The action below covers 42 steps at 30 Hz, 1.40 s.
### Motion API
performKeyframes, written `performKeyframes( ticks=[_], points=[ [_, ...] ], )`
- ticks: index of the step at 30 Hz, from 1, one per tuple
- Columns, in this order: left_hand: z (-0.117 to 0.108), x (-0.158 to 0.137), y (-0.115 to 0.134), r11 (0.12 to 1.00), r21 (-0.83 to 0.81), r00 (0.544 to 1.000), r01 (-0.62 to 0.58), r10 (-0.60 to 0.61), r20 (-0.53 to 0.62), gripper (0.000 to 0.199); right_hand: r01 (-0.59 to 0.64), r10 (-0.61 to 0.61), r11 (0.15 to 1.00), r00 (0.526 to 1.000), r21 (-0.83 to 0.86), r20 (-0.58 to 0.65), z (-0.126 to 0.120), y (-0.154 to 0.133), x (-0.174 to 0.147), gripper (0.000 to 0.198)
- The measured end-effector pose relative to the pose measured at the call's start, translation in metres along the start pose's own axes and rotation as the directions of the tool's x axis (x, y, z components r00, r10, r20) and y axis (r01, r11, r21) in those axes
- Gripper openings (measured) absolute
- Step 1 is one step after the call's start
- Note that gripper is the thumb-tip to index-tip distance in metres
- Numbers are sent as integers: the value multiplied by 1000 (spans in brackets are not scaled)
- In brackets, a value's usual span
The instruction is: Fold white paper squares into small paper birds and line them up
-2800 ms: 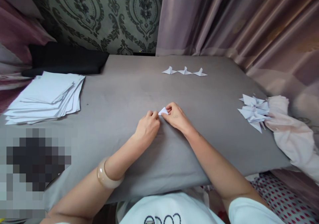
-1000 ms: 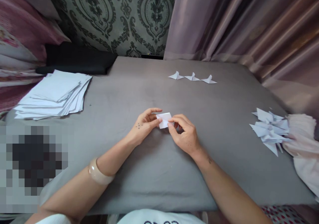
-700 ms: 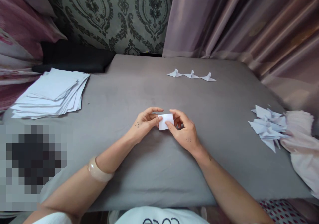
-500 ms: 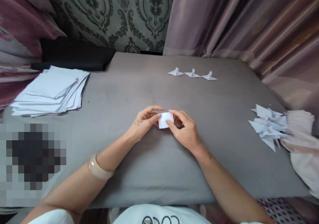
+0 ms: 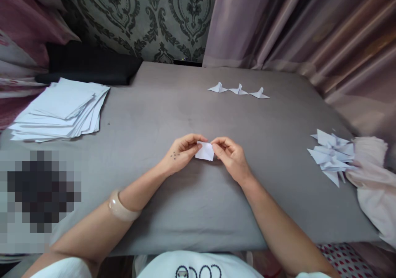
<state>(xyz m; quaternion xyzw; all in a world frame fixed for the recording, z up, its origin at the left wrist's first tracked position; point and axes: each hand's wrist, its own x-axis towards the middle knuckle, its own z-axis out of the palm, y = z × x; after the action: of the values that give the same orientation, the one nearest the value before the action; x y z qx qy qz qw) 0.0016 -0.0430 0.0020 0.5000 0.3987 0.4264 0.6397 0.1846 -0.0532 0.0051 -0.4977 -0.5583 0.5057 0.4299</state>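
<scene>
A small folded white paper square [image 5: 204,151] is held above the middle of the table, between my two hands. My left hand [image 5: 185,151] pinches its left side with thumb and fingers. On the other side, my right hand [image 5: 230,154] grips the upper right corner between thumb and index finger. The paper's back face is hidden from me. Farther off, folded paper cranes [image 5: 238,90] stand in a row of three.
A stack of white paper sheets [image 5: 64,104] lies at the left, in front of a black folded cloth [image 5: 93,65]. More folded paper cranes [image 5: 334,152] are piled at the right edge beside a pale cloth [image 5: 371,179]. Grey fabric covers the table [image 5: 154,109].
My right thumb has moved from the paper's front face up to its right corner. The paper has tilted slightly, and its lower right corner is now uncovered.
</scene>
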Motion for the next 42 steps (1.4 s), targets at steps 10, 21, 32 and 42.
performKeyframes(
  ticks=[10, 21, 32, 42],
  points=[
    [-2, -1, 4, 994, -95, 998, 57, -56, 17, 29, -115, 112, 985, 993, 129, 33, -1, -2, 2, 19],
    [4, -2, 0, 936, 289, 978, -203, 208, 12, 49, -57, 41, 992, 988, -111, -147, 9, 0, 0, 20],
    [11, -8, 9, 921, 379, 996, -90, 83, 35, 57, 301, -345, 923, 923, -238, -169, 25, 0, -7, 14],
    [-2, 0, 9, 923, -277, 961, 267, -277, 2, 39, 9, 61, 972, 955, 236, -289, 14, -1, 4, 36]
  ],
)
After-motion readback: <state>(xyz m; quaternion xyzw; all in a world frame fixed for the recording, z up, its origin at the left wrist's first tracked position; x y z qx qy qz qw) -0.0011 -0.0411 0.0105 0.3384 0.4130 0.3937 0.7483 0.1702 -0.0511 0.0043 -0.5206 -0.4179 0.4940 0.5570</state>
